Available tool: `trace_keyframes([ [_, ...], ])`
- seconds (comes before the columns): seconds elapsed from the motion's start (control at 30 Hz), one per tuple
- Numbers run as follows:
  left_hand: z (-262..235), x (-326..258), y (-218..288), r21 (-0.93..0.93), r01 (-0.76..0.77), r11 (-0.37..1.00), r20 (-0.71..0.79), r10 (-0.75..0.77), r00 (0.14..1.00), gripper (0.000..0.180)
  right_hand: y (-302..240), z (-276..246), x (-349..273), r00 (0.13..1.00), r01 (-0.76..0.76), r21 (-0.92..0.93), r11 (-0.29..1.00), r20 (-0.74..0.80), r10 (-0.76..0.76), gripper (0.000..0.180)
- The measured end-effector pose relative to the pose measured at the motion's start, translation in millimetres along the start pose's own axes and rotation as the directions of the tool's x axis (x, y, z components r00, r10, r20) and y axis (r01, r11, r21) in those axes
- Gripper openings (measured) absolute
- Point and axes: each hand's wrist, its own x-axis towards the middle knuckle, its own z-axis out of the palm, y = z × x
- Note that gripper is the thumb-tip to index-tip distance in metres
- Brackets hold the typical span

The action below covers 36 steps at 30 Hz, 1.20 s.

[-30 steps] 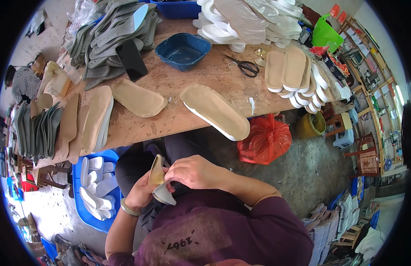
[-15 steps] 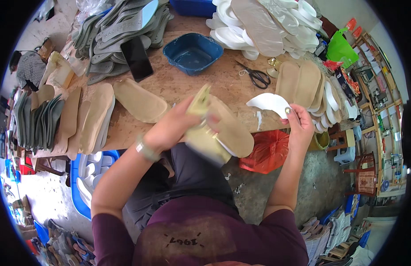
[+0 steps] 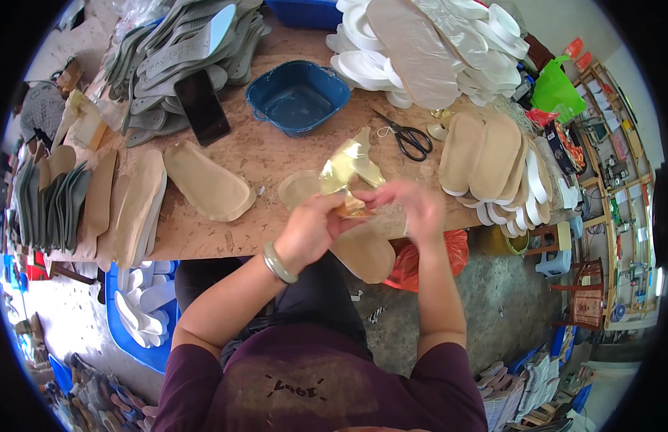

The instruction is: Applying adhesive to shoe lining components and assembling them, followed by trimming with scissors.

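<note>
Over the front of the bench, my two hands come together at a shiny gold film piece (image 3: 342,167). My left hand (image 3: 310,225), with a pale bangle at its wrist, is closed on the film's lower edge. My right hand (image 3: 414,210) is smeared by motion, its fingertips bunched at the film's right side; what exactly they grip is hard to see. Beneath my hands lies a tan insole (image 3: 364,253), its toe end past the bench edge and its middle hidden by my fingers and the film.
Another tan insole (image 3: 208,180) lies left, near a phone (image 3: 202,108). A blue basin (image 3: 298,97) and black scissors (image 3: 406,137) stand beyond my hands. Grey insoles (image 3: 182,65), white pieces (image 3: 362,50) and tan insoles (image 3: 485,158) form piles. A red bag (image 3: 449,255) hangs below the edge.
My right hand has moved left to meet my left hand. The white curved piece it held no longer shows as such. Gold film now stands out between my hands. The view has shifted slightly.
</note>
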Motion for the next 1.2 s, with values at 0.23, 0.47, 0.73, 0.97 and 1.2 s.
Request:
trace_keyframes([
  [0.23,-51,-44,3,0.076,-0.11,0.991,-0.013,0.111,0.994,0.035,104,-79,74,0.874,-0.204,-0.976,-0.077,-0.217,0.436,0.053],
  [0.47,-55,-97,14,-0.041,-0.08,0.996,-0.36,0.06,0.931,0.052,109,-95,73,0.877,-0.288,-0.957,-0.018,-0.271,0.397,0.052],
  [0.73,-70,-132,25,-0.301,-0.176,0.937,-0.14,0.139,0.98,0.044,-9,-24,-3,0.739,-0.601,-0.069,0.797,-0.429,0.52,0.044],
  [0.97,-72,-150,12,-0.33,-0.322,0.887,-0.201,0.268,0.942,0.062,-40,109,-55,0.901,-0.378,0.671,0.638,0.108,0.421,0.08],
  [1.2,-75,-180,12,-0.328,-0.333,0.884,-0.088,0.323,0.942,0.026,-57,160,-41,0.883,-0.469,0.791,0.392,0.419,0.211,0.088],
])
